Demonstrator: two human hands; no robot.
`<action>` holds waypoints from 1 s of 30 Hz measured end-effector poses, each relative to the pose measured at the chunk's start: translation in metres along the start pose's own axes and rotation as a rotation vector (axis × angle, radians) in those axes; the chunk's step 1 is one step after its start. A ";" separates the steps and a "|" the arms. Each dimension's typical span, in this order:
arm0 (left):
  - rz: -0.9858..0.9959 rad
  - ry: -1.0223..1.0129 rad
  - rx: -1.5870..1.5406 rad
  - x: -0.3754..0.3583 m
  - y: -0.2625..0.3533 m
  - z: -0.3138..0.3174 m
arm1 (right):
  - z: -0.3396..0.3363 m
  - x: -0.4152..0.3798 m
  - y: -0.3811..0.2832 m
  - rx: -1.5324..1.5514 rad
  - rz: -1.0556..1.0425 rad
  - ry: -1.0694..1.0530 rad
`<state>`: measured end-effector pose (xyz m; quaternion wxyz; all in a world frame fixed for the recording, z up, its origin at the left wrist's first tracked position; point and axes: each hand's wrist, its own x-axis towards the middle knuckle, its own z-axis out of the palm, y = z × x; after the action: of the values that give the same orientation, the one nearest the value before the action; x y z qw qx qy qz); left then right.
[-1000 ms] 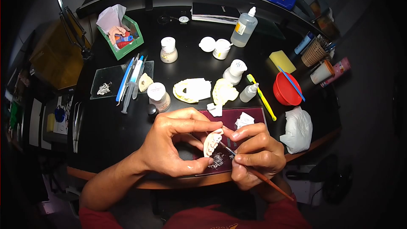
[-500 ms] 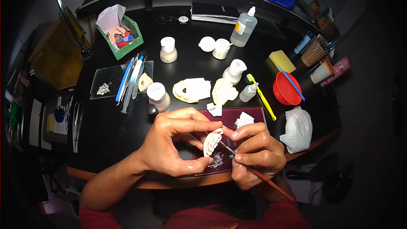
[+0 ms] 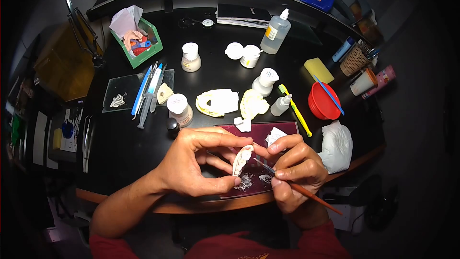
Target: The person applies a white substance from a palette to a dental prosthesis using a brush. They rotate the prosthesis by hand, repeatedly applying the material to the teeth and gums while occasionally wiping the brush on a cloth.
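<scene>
My left hand (image 3: 196, 163) grips a small dental model (image 3: 243, 161) with a row of teeth, thumb at its lower end and index finger at its upper end. In my right hand (image 3: 298, 172) is a thin brush (image 3: 306, 192) with a reddish-brown handle, pinched near its metal collar. The brush tip points at the model from the right, a small gap away. Below both hands lies a dark red slab (image 3: 230, 194) with two smears of whitish paste (image 3: 246, 181) on it. A folded white tissue (image 3: 275, 135) rests on the slab behind my right fingers.
Yellowish plaster models (image 3: 218, 102), powder jars (image 3: 180, 109) and a dropper bottle (image 3: 281, 105) stand beyond the slab. To the right are a yellow-green toothbrush (image 3: 295, 111), a red bowl (image 3: 322, 105) and crumpled white tissue (image 3: 336, 148). A glass plate (image 3: 115, 86) with tools lies left.
My right hand has moved right and slightly down, drawing the brush tip away from the model. The model has turned in my left hand, showing more of its chewing surfaces.
</scene>
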<state>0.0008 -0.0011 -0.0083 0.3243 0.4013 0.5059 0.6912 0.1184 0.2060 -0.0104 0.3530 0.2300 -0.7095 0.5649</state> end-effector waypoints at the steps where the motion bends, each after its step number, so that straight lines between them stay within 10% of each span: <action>1: -0.028 -0.007 -0.047 0.000 0.000 0.000 | 0.000 -0.001 0.001 0.030 0.018 0.017; 30: -0.206 -0.098 -0.387 0.002 0.004 -0.007 | 0.008 0.002 -0.007 -0.230 -0.121 -0.015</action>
<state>-0.0069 -0.0039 -0.0049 0.4885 0.3109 0.3857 0.7183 0.1203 0.1970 -0.0051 0.4051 0.2344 -0.7571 0.4558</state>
